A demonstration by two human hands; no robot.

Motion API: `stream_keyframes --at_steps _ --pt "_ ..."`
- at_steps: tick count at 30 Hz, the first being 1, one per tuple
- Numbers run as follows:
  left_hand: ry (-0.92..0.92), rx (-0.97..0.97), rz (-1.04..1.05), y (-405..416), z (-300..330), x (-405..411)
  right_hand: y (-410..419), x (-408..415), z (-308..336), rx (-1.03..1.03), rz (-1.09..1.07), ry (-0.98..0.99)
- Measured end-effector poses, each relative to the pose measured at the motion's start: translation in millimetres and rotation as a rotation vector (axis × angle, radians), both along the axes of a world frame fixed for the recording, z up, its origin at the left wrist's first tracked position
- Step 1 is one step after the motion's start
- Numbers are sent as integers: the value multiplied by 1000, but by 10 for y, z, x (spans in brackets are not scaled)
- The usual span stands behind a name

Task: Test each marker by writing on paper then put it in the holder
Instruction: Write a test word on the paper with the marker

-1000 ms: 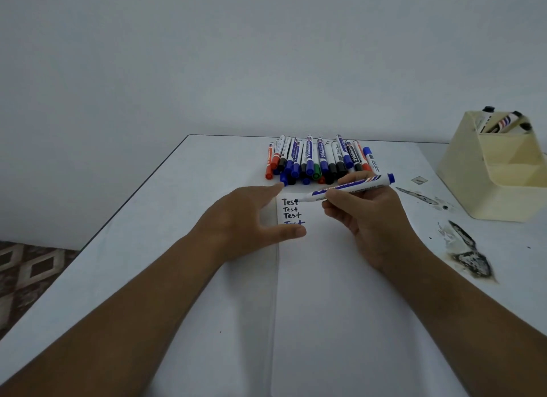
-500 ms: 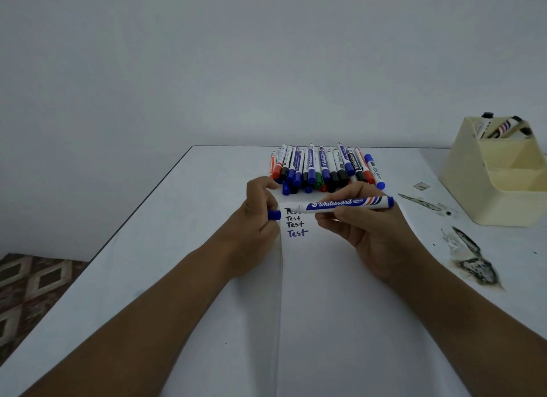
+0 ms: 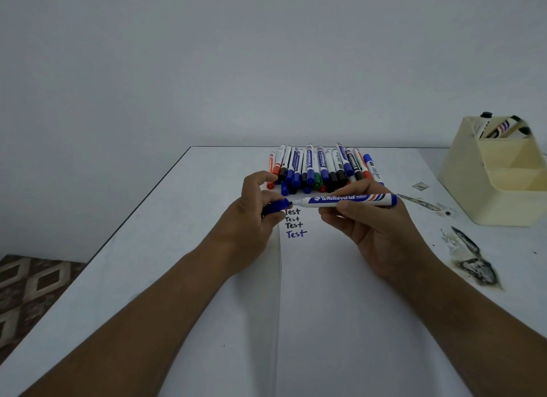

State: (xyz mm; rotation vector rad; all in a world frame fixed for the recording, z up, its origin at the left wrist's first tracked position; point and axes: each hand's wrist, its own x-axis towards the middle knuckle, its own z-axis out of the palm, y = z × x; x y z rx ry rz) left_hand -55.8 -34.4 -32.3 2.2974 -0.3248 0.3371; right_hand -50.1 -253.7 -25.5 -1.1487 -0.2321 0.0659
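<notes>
White desk (image 3: 165, 248) fills the lower frame, paper (image 3: 340, 308) lying at centre with four "Test" lines (image 3: 293, 222) near its top. Cream holder (image 3: 500, 186) at right edge, a few markers inside. Row of capped markers (image 3: 322, 168) at centre, just beyond the paper. Both forearms reach in from the bottom corners. Right hand (image 3: 381, 228), fingers clamped round the whiteboard marker (image 3: 346, 200), holds it level above the paper, tip bare and pointing left. Left hand (image 3: 254, 216), fingers curled, pinches the blue cap (image 3: 275, 206) just off the tip.
</notes>
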Motion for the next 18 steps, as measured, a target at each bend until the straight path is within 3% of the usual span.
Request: stream_keyframes --at_steps 8,18 --pt "11 44 -82 -40 74 -90 27 -29 -19 -161 1 -4" --pt "-42 48 -100 -74 54 -153 69 -6 -18 -121 21 42"
